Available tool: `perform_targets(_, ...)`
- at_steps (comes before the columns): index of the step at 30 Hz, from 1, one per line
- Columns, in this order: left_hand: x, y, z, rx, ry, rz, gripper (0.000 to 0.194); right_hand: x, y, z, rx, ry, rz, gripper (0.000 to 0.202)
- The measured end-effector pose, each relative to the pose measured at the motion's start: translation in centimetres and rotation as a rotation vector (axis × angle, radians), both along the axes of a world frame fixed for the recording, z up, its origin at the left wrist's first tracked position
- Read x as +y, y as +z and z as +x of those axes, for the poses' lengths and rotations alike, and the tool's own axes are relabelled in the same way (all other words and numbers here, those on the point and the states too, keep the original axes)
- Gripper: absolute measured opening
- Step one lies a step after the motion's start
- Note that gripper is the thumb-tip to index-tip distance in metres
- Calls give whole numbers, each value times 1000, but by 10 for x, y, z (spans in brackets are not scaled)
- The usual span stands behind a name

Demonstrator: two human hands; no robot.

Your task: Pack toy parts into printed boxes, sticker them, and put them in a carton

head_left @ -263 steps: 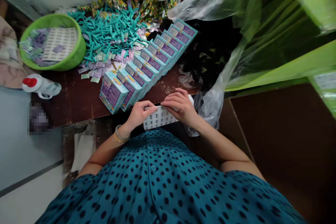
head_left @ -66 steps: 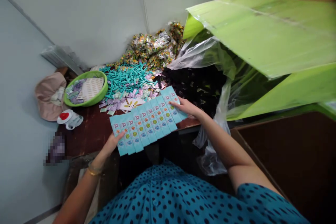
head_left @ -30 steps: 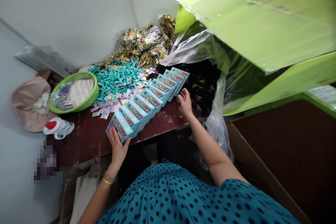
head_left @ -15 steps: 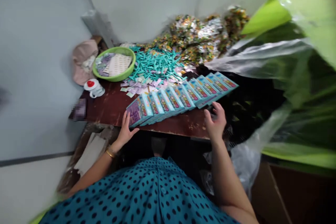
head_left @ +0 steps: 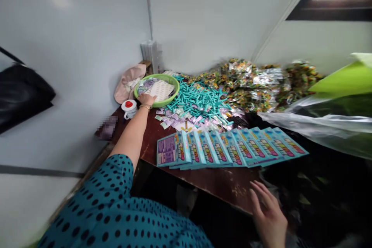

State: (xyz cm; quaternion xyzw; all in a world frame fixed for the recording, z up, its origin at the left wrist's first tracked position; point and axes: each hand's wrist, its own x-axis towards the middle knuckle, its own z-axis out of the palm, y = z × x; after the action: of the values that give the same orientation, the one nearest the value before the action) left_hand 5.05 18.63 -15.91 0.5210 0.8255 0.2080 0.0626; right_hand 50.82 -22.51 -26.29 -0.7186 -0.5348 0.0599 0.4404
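My left hand (head_left: 147,99) reaches to the near rim of a green plastic basin (head_left: 164,103), its fingers spread over the contents. Inside the basin lie a white printed sheet (head_left: 159,90) and small purplish packets (head_left: 145,84). My right hand (head_left: 269,210) hovers at the table's front edge with fingers apart and nothing in it. Between the hands, a fanned row of flat light-blue printed boxes (head_left: 232,149) overlaps along the table, touched by neither hand. The leftmost one shows a purple panel.
Behind the boxes lies a heap of teal plastic pieces (head_left: 197,99) with small purple packets (head_left: 177,116) before it. Shiny orange-and-silver wrappers (head_left: 247,81) pile along the wall. A lidded white mug (head_left: 129,109) and pink cloth (head_left: 128,81) stand left; plastic sheeting (head_left: 319,124) hangs right.
My left hand has left the leftmost box and moved forward to the basin. My right hand has drawn back from the row of boxes. The view has turned and shifted.
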Motion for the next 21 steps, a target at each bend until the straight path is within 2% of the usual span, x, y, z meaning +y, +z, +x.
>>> perform_targets(2, 13, 8, 4, -29, 13, -19, 48, -7, -1, 1, 23, -11, -26, 30)
perform_targets(4, 16, 19, 6, -36, -17, 0, 37, -11, -1, 3, 30, -15, -28, 29)
perform_targets(6, 11, 37, 7, -32, -69, 36, 33, -11, 5, 4, 3, -13, -9, 32)
perform_targets(8, -9, 62, 7, -27, -134, 137, 36, -7, 19, 1, -45, 6, 31, 31)
perform_targets(10, -55, 90, 4, -149, -275, 430, 33, -4, 44, -10, -94, 59, 96, 25)
perform_targets(12, -128, 116, -2, -175, -467, 550, 30, -2, 79, -34, -153, 149, 209, 28)
perform_targets(13, -171, 125, -6, -136, -564, 530, 29, -2, 98, -50, -177, 209, 282, 34)
perform_targets(14, -214, 132, -9, -116, -697, 422, 26, -3, 117, -70, -206, 286, 372, 43)
perform_targets(15, -254, 136, -10, -169, -898, 293, 20, -5, 133, -90, -246, 367, 470, 48)
perform_targets(17, -316, 135, -7, -313, -1376, -34, 16, -7, 156, -126, -322, 567, 529, 49)
perform_targets(18, -335, 130, -2, -374, -1514, -174, 17, -8, 160, -140, -331, 678, 484, 44)
perform_targets(19, -346, 121, 5, -428, -1547, -261, 17, -8, 161, -148, -300, 790, 397, 36)
perform_targets(20, -351, 110, 13, -470, -1470, -287, 14, -8, 157, -152, -226, 882, 287, 28)
perform_targets(21, -353, 95, 22, -517, -1311, -261, 11, -7, 150, -152, -117, 930, 176, 21)
